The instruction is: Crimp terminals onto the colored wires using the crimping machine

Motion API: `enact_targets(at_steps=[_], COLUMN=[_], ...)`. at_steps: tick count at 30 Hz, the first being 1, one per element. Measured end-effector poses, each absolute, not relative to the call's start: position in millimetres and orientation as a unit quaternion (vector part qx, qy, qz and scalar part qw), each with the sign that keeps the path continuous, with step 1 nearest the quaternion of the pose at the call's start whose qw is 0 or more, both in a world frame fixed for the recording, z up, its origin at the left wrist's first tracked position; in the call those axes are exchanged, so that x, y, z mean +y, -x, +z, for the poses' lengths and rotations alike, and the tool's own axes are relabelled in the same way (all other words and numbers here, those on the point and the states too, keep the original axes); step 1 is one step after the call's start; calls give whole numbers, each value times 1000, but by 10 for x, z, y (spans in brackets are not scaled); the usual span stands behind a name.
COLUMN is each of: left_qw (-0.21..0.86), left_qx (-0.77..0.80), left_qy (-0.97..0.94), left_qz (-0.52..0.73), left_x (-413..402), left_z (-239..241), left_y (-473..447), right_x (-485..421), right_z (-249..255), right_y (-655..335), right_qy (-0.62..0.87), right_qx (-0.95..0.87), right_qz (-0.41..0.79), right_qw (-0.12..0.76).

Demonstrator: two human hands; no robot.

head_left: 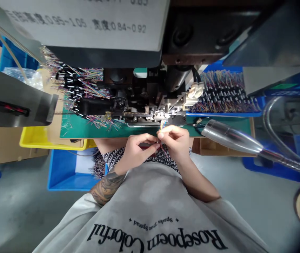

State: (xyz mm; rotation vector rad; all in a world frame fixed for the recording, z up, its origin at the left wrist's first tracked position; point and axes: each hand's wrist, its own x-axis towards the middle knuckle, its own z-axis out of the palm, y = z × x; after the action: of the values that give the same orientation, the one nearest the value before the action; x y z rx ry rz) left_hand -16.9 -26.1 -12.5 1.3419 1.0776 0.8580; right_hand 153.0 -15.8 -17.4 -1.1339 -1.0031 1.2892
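Note:
Both hands meet in front of a crimping machine point(144, 88), just off the near edge of the green work mat point(92, 131). Between thumb and forefinger, my right hand point(177, 140) pinches a small bundle of thin coloured wires point(162, 125). The wires' upper ends point up at the brightly lit working head of the machine; I cannot tell whether they touch it. Close beside it on the left, my left hand point(139, 149) has its thumb and fingertips pressed together at the lower part of the wires.
Black-sleeved wire bundles point(73, 82) are heaped left of the machine. More fill a blue tray point(225, 114) on the right. A metal lamp point(231, 137) juts in at right. Below the mat's left side are a yellow bin point(34, 138) and a blue bin point(62, 175).

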Motion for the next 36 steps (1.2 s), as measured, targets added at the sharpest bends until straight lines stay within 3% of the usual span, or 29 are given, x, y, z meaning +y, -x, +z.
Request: enact_targets(at_steps=[7,18,25,30,36], left_qw=[652,636,647,665,671], left_qx=[432,466,484,462,470], left_qy=[-552,-443,-402,-369,-353], left_qz=[290,426,432,456,452], left_x=[-219,-41,-60,-57,2], left_z=[-220,-58,-50,-75,-21], left_y=[253,37,106,187,190], right_x=[-30,-33,-95,-244,-510], right_z=[-126,-24,-151,-367,-522], right_y=[-1507,-1407,-1570,-1709,-1638], right_qy=[503,541,514,430,454], right_qx=[-431,-463,-511,-613,-546], right_qz=[501,423,474,554,606], right_qw=[557,560,500,365,359])
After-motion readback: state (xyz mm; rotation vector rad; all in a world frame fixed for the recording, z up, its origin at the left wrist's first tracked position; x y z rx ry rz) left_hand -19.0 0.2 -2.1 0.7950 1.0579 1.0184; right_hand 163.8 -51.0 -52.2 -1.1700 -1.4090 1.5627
